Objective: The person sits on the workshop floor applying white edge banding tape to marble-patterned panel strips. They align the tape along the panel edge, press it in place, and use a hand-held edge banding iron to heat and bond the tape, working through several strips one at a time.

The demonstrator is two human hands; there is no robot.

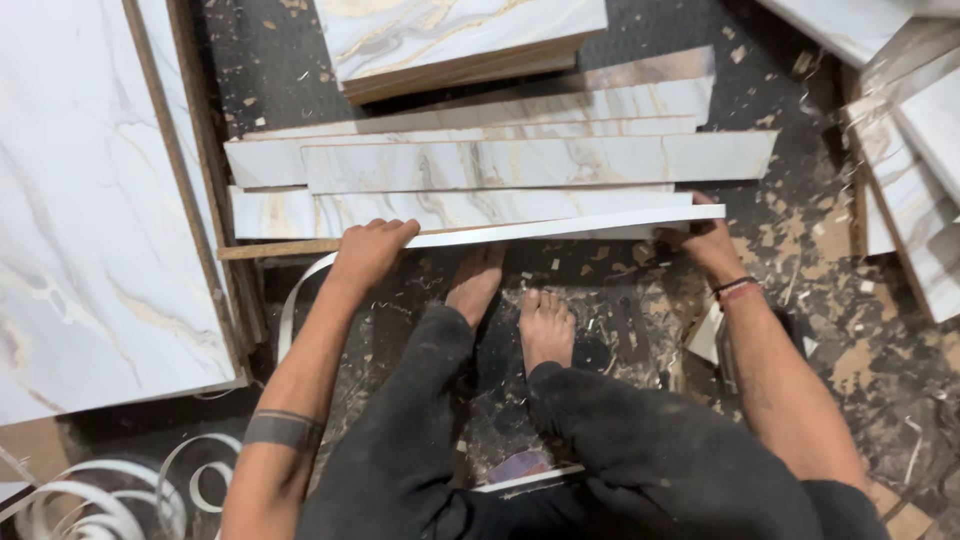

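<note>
A long narrow board strip [540, 228] with a white edge band stands on its edge across the floor in front of me. My left hand [368, 252] presses down on its left part, fingers curled over the top edge. Over at the strip's right end, my right hand [705, 245] grips it. A loose tail of white edge banding [292, 305] curls down from under the left hand. My bare feet [520, 305] rest on the floor just behind the strip.
Several marble-patterned strips [500, 165] lie stacked beyond the held strip. A large marble-patterned panel [90, 220] lies at the left, more panels [915, 170] at the right, another [450, 35] at the top. Coils of white edge banding [100, 495] and wood chips litter the dark floor.
</note>
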